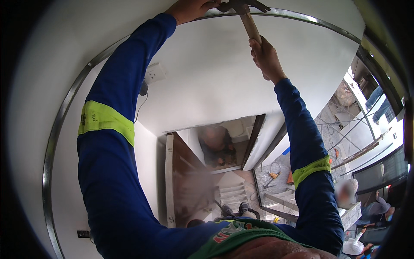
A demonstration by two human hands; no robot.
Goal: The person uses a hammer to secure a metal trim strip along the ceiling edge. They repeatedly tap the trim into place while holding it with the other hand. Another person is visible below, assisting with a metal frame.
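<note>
My right hand is wrapped round the wooden handle of a claw hammer, raised high in front of me. The dark hammer head is at the top edge of the view, over a shiny metal channel that runs along the white wall. My left hand is up beside the hammer head, against the channel, with its fingers pinched together. What those fingers hold, if anything, is hidden at the edge of the picture. Both arms are in blue sleeves with yellow-green bands.
A white wall outlet holds a black plug with a hanging cord. Below is an opening where a person crouches. A yellow tool lies on the floor at right. Cables, a pole and several people are farther right. My shoes show far below.
</note>
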